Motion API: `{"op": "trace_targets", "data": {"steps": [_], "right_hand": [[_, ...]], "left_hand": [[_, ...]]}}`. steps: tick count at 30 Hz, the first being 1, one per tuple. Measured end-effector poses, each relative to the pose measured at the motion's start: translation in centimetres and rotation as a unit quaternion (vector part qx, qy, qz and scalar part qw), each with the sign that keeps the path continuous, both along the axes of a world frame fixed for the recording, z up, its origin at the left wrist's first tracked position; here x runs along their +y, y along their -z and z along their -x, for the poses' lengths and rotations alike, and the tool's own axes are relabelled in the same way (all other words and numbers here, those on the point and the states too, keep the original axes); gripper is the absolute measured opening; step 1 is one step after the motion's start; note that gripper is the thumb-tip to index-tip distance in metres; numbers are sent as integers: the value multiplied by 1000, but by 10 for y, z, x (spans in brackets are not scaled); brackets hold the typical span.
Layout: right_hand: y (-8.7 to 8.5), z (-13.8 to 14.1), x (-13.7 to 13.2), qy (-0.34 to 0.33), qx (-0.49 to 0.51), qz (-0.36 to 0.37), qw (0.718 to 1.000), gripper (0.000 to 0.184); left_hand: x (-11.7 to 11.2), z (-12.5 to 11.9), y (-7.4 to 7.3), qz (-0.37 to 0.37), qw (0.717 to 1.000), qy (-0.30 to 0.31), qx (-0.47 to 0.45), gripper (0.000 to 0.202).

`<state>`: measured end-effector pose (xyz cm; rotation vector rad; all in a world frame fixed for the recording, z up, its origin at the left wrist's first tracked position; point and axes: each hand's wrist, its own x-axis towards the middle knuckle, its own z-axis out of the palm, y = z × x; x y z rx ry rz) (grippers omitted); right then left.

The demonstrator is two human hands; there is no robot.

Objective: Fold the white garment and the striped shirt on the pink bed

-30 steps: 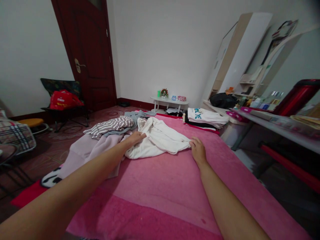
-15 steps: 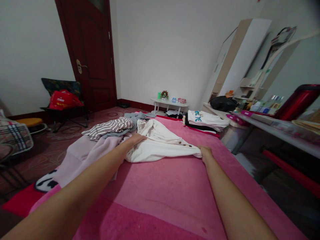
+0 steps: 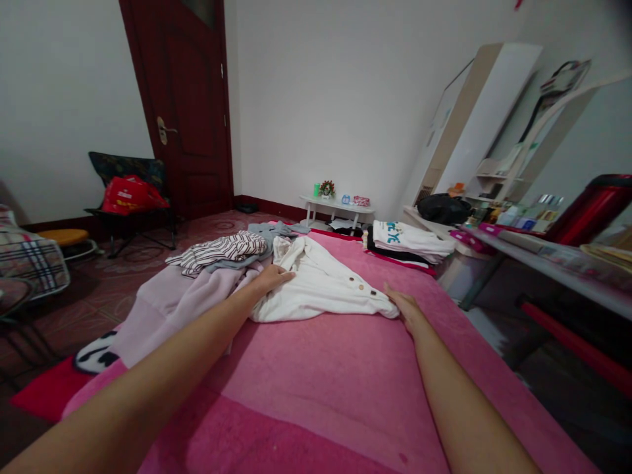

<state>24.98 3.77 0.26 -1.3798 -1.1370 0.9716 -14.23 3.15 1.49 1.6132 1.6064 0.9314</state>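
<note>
A white garment with brown buttons (image 3: 320, 283) lies bunched on the pink bed cover (image 3: 326, 375). Its narrow end, with the buttons along it, points right. My left hand (image 3: 275, 278) rests on the garment's left part, fingers stretched over the cloth and slightly apart. At the narrow right end is my right hand (image 3: 405, 306), its fingers loosened and one finger raised off the fabric. Beside my left forearm sit a pale lilac garment (image 3: 172, 303) and a striped brown-and-white garment (image 3: 224, 251), with grey cloth (image 3: 276, 230) behind.
A stack of folded clothes (image 3: 409, 238) stands at the bed's far right corner. To the right is a desk (image 3: 538, 257) crowded with bottles. A low white table (image 3: 336, 205) stands by the wall. On a folding chair at left sits a red bag (image 3: 132, 195).
Both hands have loosened from the white garment, which now lies flatter with its buttons facing up. The camera view has shifted slightly.
</note>
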Motion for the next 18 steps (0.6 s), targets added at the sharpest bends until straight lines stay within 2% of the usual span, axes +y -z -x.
{"op": "trace_targets", "data": {"steps": [3,5,7,9,11,14,16,18], "right_hand": [[-10,2,-13,-80,-20,43,996,37],[-12,4,-18,-100,-39,46,993,35],[-12,8,-20,-96,-61,43,993,30],[-11,13,-20,-83,-82,38,993,28],[-10,17,-20,-76,-94,33,992,28],[-9,20,-25,-79,-94,25,992,28],[-9,18,-31,-74,-83,10,994,28],[-7,14,-37,-58,-66,-12,996,27]], "left_hand": [[-6,-3,-7,-36,999,20,3,45],[-14,-13,-18,-68,997,24,6,43],[-31,-31,-33,-114,992,44,20,40],[-61,-57,-49,-155,980,114,58,36],[-101,-85,-61,-148,953,242,105,31],[-159,-118,-66,-175,881,402,177,16],[-184,-129,-61,-200,828,469,234,10],[-195,-131,-53,-195,809,488,263,9]]}}
